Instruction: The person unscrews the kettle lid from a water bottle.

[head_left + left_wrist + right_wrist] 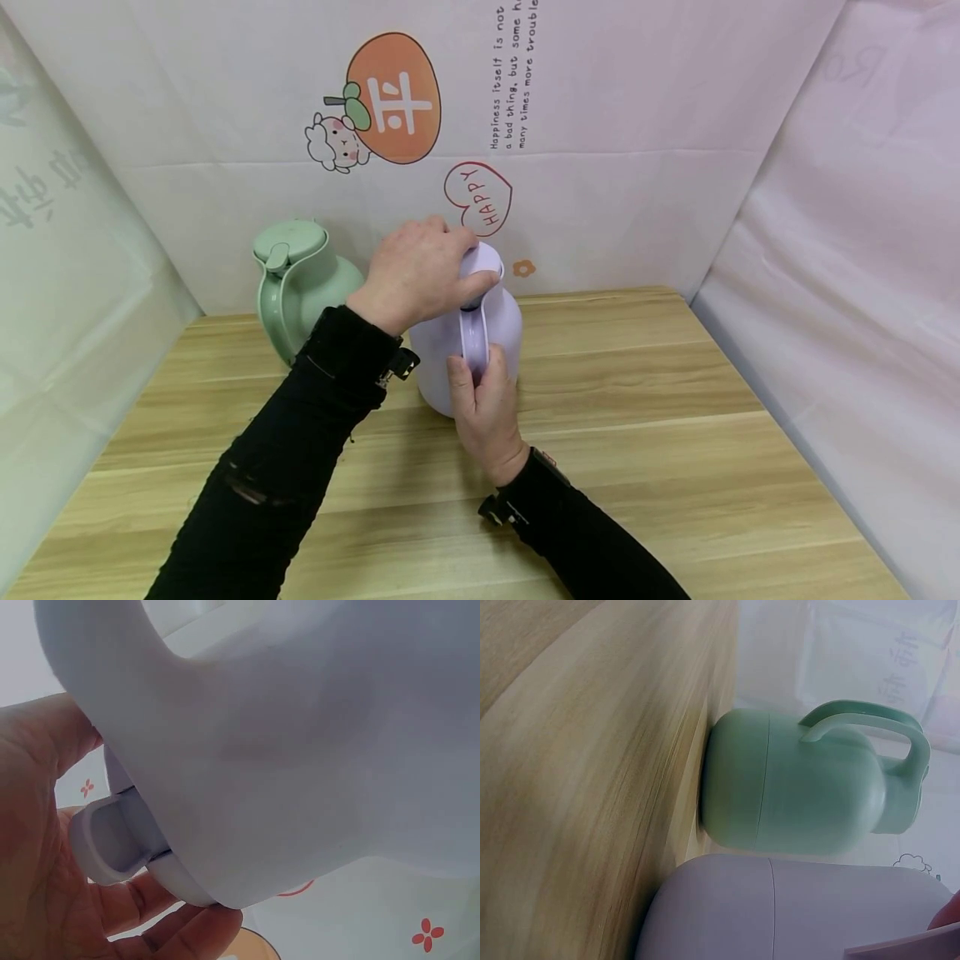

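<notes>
Hands work together: left hand [416,271] grasps the lid [480,260] of the lilac jug [502,325], right hand [486,408] clasps its handle [476,337], best kept steady while turning

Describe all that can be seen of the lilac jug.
The lilac jug is a rounded flask of smooth, plastic-looking material, standing upright on the wooden table, right of a green jug. It has a lid on top with a small thumb tab, and a flat looped handle facing the person. The left hand grips the lid; the right hand holds the handle low down.
</notes>
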A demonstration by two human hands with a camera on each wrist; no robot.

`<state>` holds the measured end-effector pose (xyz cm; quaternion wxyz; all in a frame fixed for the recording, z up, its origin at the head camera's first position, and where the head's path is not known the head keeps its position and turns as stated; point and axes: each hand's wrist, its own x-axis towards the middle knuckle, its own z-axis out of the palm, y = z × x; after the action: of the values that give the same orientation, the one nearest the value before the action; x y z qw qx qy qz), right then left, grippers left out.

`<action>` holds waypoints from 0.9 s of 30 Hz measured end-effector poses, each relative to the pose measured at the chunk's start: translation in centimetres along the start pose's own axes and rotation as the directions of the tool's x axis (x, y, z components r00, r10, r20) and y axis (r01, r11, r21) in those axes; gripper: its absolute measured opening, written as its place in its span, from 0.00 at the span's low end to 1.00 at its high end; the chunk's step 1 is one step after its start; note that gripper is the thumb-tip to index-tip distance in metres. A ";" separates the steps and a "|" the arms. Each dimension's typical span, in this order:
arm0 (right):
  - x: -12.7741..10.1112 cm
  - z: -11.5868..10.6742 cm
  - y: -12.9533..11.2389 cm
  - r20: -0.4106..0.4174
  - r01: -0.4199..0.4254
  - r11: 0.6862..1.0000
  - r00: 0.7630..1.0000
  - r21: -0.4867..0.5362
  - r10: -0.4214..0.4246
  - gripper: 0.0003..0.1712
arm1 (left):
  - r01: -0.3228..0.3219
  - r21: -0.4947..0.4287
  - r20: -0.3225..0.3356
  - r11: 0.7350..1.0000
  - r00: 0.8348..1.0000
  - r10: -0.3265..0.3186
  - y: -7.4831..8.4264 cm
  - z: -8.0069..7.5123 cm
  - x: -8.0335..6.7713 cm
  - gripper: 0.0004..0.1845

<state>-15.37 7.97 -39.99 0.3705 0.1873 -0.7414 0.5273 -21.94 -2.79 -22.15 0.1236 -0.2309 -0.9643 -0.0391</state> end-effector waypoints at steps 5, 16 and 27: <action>0.0 0.0 0.0 0.003 -0.001 1.000 1.000 -0.001 0.001 0.28 | 0.012 0.015 -0.008 1.000 1.000 -0.012 0.1 0.1 0.0 0.30; 0.0 -0.1 0.1 0.007 -0.010 1.000 1.000 0.003 0.010 0.29 | 0.033 0.033 -0.021 0.999 0.999 -0.032 0.3 0.2 0.1 0.33; 0.0 -0.1 0.0 0.005 -0.006 1.000 1.000 0.004 0.006 0.30 | 0.057 0.042 -0.038 0.997 0.998 -0.056 0.5 0.3 0.2 0.33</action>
<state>-15.30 8.09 -39.94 0.3669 0.1872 -0.7416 0.5295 -21.95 -2.24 -22.43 0.1451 -0.2001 -0.9686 -0.0260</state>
